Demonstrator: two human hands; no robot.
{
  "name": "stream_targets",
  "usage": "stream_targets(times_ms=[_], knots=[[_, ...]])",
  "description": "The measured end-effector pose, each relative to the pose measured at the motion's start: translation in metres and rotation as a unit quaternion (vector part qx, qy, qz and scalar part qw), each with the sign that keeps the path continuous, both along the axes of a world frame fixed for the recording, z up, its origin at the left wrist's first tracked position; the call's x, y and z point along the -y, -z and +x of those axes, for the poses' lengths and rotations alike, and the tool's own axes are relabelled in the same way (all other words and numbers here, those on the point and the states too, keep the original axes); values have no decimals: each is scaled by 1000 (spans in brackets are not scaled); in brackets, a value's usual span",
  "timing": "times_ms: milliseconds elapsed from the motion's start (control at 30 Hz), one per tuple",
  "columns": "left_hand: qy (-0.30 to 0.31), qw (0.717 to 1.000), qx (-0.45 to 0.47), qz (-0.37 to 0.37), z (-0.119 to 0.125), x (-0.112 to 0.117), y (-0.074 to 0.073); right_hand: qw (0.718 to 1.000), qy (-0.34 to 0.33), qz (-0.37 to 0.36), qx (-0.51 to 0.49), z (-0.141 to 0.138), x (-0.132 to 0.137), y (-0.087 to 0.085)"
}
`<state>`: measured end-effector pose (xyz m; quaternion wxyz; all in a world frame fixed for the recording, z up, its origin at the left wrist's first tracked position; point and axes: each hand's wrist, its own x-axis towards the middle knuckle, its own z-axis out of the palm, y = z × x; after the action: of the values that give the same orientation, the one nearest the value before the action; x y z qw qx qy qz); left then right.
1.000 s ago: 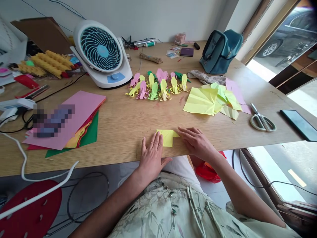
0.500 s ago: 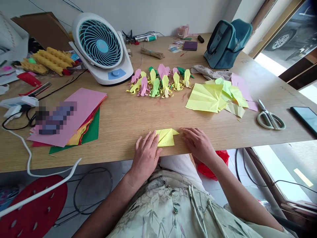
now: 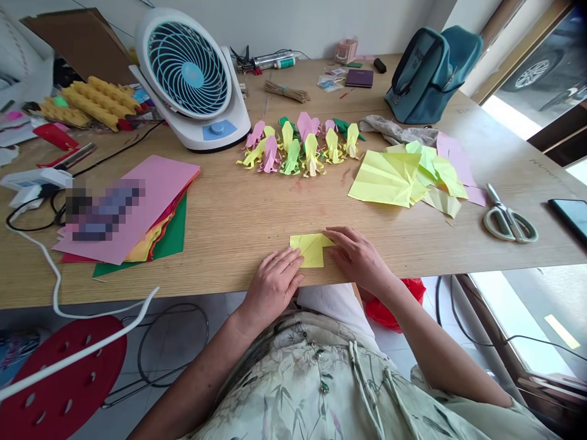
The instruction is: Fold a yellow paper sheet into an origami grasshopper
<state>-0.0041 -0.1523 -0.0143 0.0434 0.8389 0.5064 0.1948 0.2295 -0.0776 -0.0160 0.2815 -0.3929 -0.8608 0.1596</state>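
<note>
A small folded yellow paper (image 3: 312,249) lies near the front edge of the wooden table (image 3: 238,220). My left hand (image 3: 274,282) rests flat beside it, fingers stretched, fingertips touching its left edge. My right hand (image 3: 358,256) lies flat at its right side, fingertips pressing on the paper's upper right corner. Neither hand grips anything.
Several folded paper figures (image 3: 298,146) stand mid-table, with creased yellow-green sheets (image 3: 403,177) to their right. Scissors (image 3: 507,217), a phone (image 3: 573,214), a teal bag (image 3: 426,73), a desk fan (image 3: 190,73) and a stack of coloured paper (image 3: 132,214) surround the spot.
My left hand slid off the yellow paper toward its left edge. The paper's flap opened and then lay flat again under my right fingertips.
</note>
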Motion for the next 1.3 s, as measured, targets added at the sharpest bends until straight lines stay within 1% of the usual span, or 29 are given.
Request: stream_targets(times_ms=[133, 233, 433, 633, 700, 800, 867, 967, 1067, 1133, 1200, 1300], knots=[[18, 998, 57, 16, -5, -3, 6, 1000, -5, -26, -16, -6, -2, -3], [20, 996, 82, 17, -7, -4, 7, 998, -7, -51, -34, -9, -1, -4], [10, 998, 61, 26, -5, -9, 2, 994, 6, -74, -77, -10, 3, -2], [17, 997, 26, 64, -4, -17, -1, 993, 29, -73, -89, -8, 6, -1], [19, 997, 31, 67, -4, -20, 0, 996, 25, -46, -67, -7, 6, -1], [18, 996, 47, 74, -4, -23, 2, 999, 2, 47, 17, -5, 7, -3], [14, 995, 57, 76, -4, -24, 2, 992, -16, 103, 77, -5, 5, -4], [5, 995, 76, 70, -4, -24, 2, 978, -65, 155, 123, -6, 1, -5], [6, 995, 79, 64, -8, -23, 2, 965, -116, 191, 135, -7, -2, -5], [9, 995, 75, 59, -11, -22, 2, 960, -133, 205, 135, -9, -2, -5], [14, 996, 75, 53, -14, -22, 2, 960, -133, 209, 135, -10, -1, -6], [19, 996, 77, 46, -16, -21, 1, 960, -110, 212, 144, -12, 3, -8]])
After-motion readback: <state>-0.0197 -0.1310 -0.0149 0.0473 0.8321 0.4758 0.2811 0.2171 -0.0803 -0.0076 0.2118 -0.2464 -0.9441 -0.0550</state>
